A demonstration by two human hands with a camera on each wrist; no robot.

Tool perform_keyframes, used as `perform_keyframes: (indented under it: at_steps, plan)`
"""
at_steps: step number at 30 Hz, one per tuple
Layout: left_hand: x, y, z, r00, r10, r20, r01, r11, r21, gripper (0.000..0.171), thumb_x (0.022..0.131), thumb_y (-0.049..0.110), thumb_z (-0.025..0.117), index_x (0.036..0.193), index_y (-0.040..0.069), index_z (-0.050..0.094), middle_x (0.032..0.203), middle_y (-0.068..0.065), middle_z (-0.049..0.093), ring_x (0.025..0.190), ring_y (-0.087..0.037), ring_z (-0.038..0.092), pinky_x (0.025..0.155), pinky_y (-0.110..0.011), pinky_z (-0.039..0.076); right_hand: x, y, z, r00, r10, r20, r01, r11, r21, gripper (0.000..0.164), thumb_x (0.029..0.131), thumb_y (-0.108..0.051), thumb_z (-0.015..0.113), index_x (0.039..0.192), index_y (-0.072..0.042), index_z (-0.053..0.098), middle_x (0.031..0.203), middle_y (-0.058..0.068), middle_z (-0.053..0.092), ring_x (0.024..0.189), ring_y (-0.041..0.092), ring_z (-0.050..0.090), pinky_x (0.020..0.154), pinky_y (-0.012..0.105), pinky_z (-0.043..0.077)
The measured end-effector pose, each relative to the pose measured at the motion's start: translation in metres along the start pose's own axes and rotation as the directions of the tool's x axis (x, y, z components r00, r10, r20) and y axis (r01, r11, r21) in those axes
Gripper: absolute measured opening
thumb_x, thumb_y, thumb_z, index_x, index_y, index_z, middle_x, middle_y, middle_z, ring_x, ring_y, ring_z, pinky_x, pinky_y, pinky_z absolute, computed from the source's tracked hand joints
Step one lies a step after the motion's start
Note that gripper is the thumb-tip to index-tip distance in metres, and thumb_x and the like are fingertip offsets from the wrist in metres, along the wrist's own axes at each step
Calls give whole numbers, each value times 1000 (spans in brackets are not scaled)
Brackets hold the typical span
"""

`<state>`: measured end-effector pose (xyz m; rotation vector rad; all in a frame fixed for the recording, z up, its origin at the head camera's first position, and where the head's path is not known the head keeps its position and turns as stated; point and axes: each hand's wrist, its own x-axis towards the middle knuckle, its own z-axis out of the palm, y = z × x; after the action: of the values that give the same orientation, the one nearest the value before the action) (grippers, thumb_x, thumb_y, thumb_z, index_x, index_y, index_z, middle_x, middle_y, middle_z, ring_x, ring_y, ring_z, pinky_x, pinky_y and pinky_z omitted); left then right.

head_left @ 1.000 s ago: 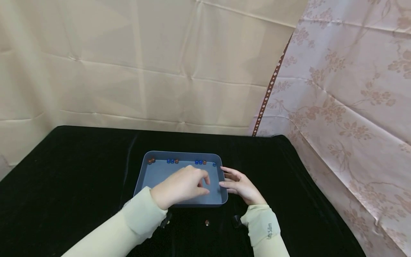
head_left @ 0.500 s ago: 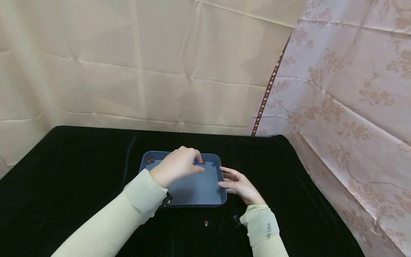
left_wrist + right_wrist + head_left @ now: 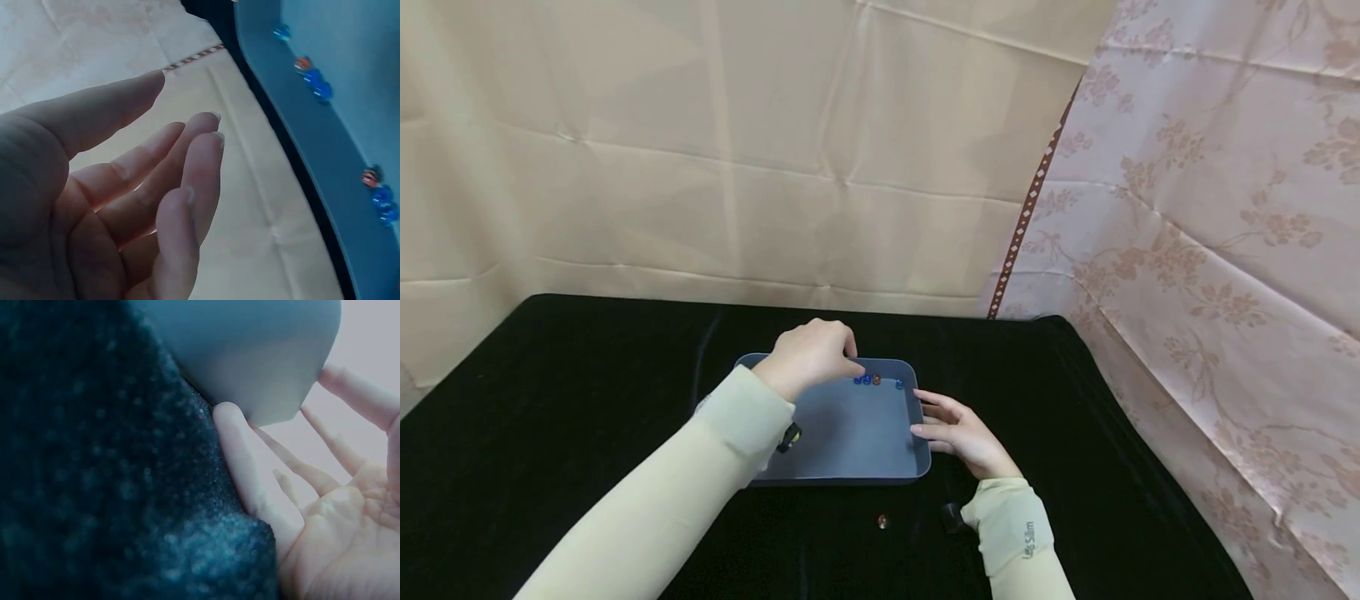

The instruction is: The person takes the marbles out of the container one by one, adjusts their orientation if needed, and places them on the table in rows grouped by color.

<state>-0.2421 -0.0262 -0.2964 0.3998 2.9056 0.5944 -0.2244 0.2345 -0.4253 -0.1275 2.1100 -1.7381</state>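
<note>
A shallow blue-grey tray (image 3: pixel 865 446) lies on the black-covered table. My left hand (image 3: pixel 812 357) is over the tray's far side, hiding its far left part in the head view. Nothing is between its thumb and loosely bent fingers in the left wrist view. Marbles line the tray's far wall: two dark blue marbles (image 3: pixel 862 380) beside an orange one (image 3: pixel 876 379), and a lighter blue marble (image 3: pixel 899 384) near the right corner. Another orange marble (image 3: pixel 371 176) with two blue marbles (image 3: pixel 385 205) shows in the left wrist view. My right hand (image 3: pixel 966 433) touches the tray's right wall with extended fingers.
One brownish marble (image 3: pixel 883 522) lies on the black cloth (image 3: pixel 1075 467) in front of the tray. Behind the table hangs a cream curtain (image 3: pixel 775 167), with a floral curtain (image 3: pixel 1210 208) on the right.
My left hand has moved from above the tray's middle up and to the left, to its far edge. My right hand and the visible marbles have stayed in place.
</note>
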Motion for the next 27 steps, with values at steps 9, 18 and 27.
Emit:
perform_keyframes:
  at_steps: [9, 18, 27]
  plan:
    - [13, -25, 16, 997, -72, 33, 74, 996, -51, 20, 90, 31, 72, 98, 13, 71, 87, -1, 68, 69, -16, 62, 59, -30, 46, 0, 0, 0, 1000, 4, -9, -4, 1000, 2, 63, 94, -18, 67, 150, -12, 40, 153, 25, 38, 135, 41, 48, 98, 44, 53]
    - [21, -42, 32, 993, -119, 0, 119, 990, -77, 14, 89, 24, 72, 97, 13, 72, 85, -2, 69, 67, -15, 63, 61, -31, 48, 0, 0, -1, 1000, 3, -5, -3, 1000, -2, 62, 94, -16, 66, 151, -12, 40, 153, 25, 38, 136, 41, 47, 98, 43, 53]
    - [25, -58, 41, 985, -171, -26, 168, 981, -103, 23, 88, 20, 73, 108, 9, 72, 89, -6, 71, 69, -18, 64, 63, -36, 50, 0, -1, -2, 1000, 3, 10, -3, 1000, 9, 63, 94, -17, 66, 151, -11, 39, 153, 26, 37, 136, 40, 47, 98, 43, 53]
